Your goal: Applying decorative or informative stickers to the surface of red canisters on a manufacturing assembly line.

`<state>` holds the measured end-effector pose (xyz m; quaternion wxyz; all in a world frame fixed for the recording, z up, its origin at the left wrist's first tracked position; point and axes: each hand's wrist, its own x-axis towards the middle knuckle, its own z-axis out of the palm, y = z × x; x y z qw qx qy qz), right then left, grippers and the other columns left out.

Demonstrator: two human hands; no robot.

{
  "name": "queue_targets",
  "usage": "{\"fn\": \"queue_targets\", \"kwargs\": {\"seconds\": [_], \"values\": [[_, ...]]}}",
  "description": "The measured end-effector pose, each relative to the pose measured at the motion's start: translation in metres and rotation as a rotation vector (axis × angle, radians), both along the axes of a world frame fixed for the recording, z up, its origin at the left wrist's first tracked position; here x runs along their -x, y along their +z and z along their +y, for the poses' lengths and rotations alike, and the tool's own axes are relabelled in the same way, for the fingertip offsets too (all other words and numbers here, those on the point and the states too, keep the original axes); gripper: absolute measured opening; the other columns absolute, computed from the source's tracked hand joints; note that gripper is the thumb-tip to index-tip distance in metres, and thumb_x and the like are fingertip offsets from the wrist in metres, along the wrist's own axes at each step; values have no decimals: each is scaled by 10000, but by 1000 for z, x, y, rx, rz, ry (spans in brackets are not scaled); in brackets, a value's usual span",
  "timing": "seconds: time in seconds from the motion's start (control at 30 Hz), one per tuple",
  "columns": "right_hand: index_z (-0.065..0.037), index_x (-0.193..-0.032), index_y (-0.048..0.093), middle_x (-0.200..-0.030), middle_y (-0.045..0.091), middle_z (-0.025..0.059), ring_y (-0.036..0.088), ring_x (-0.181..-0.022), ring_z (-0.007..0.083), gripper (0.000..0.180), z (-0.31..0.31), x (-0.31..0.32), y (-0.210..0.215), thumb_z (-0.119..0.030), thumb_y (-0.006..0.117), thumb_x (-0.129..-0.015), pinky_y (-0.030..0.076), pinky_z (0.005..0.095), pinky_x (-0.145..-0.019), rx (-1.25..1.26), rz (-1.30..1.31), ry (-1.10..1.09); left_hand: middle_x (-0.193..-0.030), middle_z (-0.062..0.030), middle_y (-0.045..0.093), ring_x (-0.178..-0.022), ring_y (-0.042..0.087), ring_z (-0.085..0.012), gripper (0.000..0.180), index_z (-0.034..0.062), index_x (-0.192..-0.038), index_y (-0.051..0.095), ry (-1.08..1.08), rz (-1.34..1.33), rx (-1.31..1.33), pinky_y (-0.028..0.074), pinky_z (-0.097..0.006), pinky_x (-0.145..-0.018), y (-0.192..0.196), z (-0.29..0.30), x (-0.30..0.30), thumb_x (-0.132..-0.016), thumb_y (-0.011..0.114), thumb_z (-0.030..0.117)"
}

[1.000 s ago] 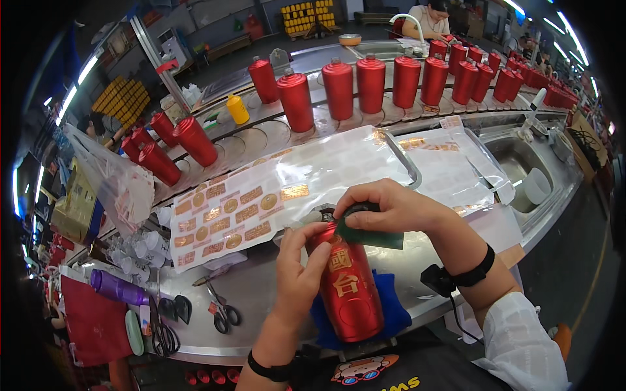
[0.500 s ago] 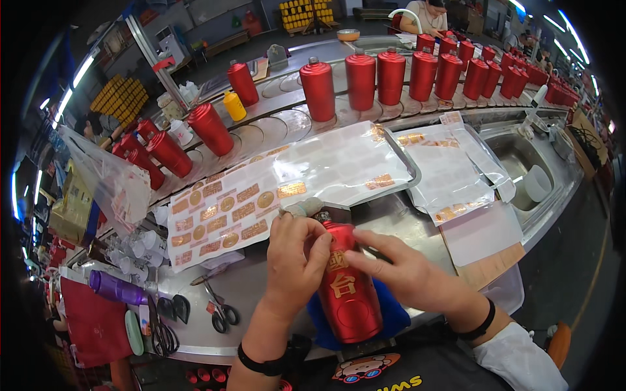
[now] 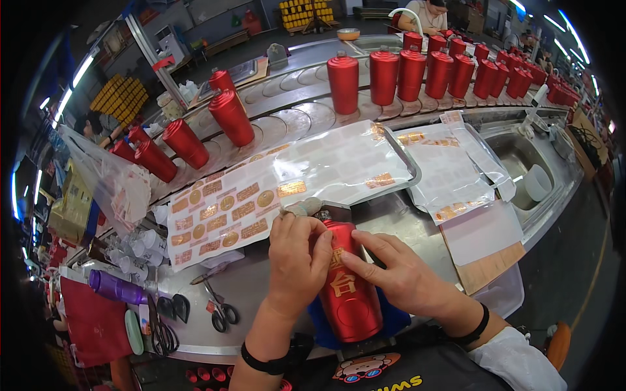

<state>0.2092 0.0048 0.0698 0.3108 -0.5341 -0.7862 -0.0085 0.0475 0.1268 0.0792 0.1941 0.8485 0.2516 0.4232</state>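
Observation:
A red bottle [image 3: 354, 313] with gold characters down its front lies tilted back on a blue cloth [image 3: 396, 319], its neck away from me. My left hand [image 3: 297, 260] is closed, fingers curled and thumb pressed to the bottle's upper left side. Beside those fingertips lies a beige wrapped roll [image 3: 303, 207]. My right hand [image 3: 407, 277] grips the other side of the bottle, its thumb at the upper gold character and its fingers bent along the shoulder. The thumb partly covers that character. A sheet of gold stickers [image 3: 287, 171] spreads beyond my hands.
Red bottles [image 3: 343, 81] stand along a looped conveyor [image 3: 280, 127]. To the left lie scissors [image 3: 222, 315], a purple bottle [image 3: 117, 288] and small clear cups [image 3: 147, 244]. A metal sink [image 3: 512, 151] is at right, near more sticker sheets [image 3: 450, 174]. A person [image 3: 427, 18] sits at the back.
My right fingers have drawn in and bent, with the thumb shifting over the upper character. Near-lane bottles have moved right, far-lane ones left; a yellow bottle has gone from plain view.

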Motion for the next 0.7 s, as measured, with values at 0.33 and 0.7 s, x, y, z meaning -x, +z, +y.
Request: {"fn": "queue_targets", "kwargs": {"seconds": [0.33,0.7], "values": [[-56,-1294,545,-1292,486,230,533,-1094,382,585,1,3,-3,39,587,-718,470,426,-919,-20,45,-11,-816,-139,538,-801,498,-326,77,30,-877,569,47,-8,5,400,-412,-758,-6,-4,-1,-828,606,76],[-86,-1304,545,-1303,478,235,546,-1087,373,581,1,2,-5,38,572,-736,469,425,-925,-31,74,-6,-1258,-141,462,-1148,471,-185,443,-18,-1333,359,-170,-533,810,381,-314,-997,-44,-35,8,-959,520,159]]}}
